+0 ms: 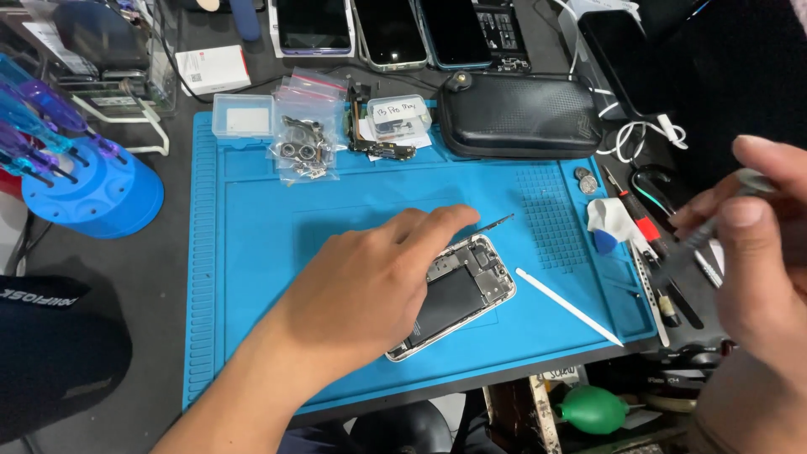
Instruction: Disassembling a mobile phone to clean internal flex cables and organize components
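Far left: blue screwdriver stand beside blue work mat. Far edge of mat: clear parts bags, small plastic box, black zip case. Left hand lies palm down, fingers spread, pressing opened phone at mat centre, insides exposed. White spudger just right of phone. Right hand, raised off mat at right edge, pinches thin dark tool.
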